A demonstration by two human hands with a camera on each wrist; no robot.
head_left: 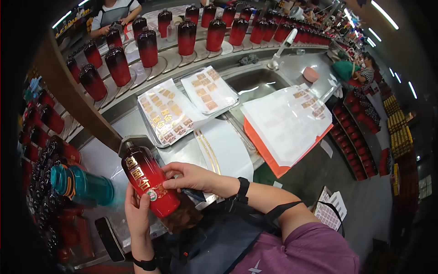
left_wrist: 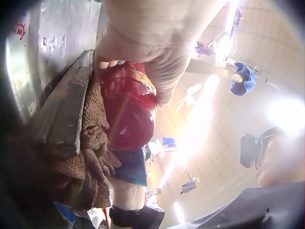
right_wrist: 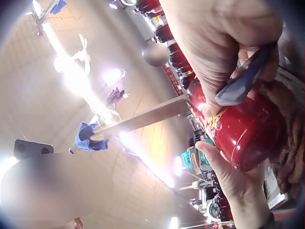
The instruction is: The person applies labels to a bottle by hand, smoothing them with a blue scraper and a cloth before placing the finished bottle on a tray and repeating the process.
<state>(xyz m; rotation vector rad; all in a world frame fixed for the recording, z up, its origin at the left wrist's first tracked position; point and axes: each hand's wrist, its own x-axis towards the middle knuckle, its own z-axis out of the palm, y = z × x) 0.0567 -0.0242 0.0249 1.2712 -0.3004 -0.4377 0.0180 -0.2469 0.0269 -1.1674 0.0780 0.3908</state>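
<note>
A red bottle with a dark top (head_left: 155, 176) lies tilted, gold characters and a round sticker on its upward side. The left hand (head_left: 138, 212) grips its near side, thumb beside the sticker. On the other side, the right hand (head_left: 194, 177) presses its thumb at the gold decoration on the lower part. In the right wrist view, the curled fingers of the right hand (right_wrist: 224, 43) hold a flat grey-blue piece (right_wrist: 245, 81) against the bottle (right_wrist: 248, 129). A brown cloth (left_wrist: 95, 124) lies beside the bottle's base (left_wrist: 128, 126) in the left wrist view.
Sheets of gold stickers (head_left: 164, 112) lie on trays behind the bottle, with a white sheet on an orange one (head_left: 287, 123) to the right. A teal flask (head_left: 91, 186) and phone (head_left: 109, 238) are at left. Bottles line a curved conveyor (head_left: 159, 66) beyond; a sink (head_left: 258, 82) adjoins.
</note>
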